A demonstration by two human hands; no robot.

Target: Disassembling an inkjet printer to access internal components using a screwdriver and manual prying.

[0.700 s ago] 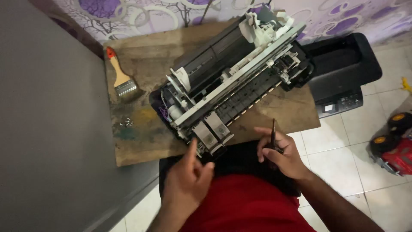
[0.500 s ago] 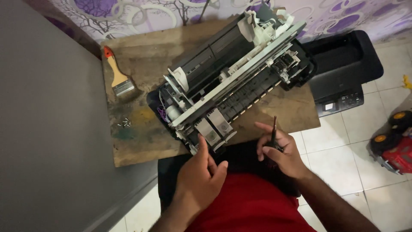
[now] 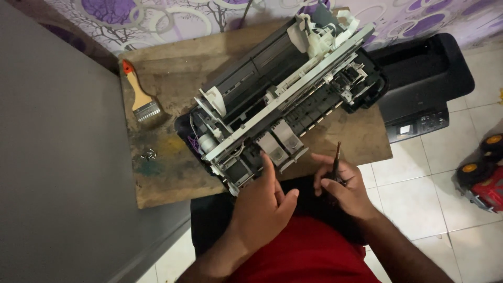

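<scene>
Nearest to the camera, above the red cloth on the person's lap, the left hand [image 3: 262, 207] is open, and its fingers reach up to touch the near edge of the dismantled printer [image 3: 283, 97], just beside two grey cartridge holders [image 3: 280, 144]. To its right, the right hand [image 3: 343, 186] is closed around a thin dark screwdriver [image 3: 336, 160], which stands almost upright with its tip pointing to the printer. This hand is near the printer but does not touch it.

The printer lies diagonally on a worn wooden worktop [image 3: 167, 173], with its cover removed, so the white frame and grey metal rail are visible. On the left part of the worktop some small screws [image 3: 149, 154] lie together, and farther away there is a paintbrush [image 3: 139, 94] with a wooden handle and an orange end. Behind the worktop's right side a black printer [image 3: 424, 89] stands on the tiled floor, and a red toy vehicle [image 3: 484, 175] is at the right edge.
</scene>
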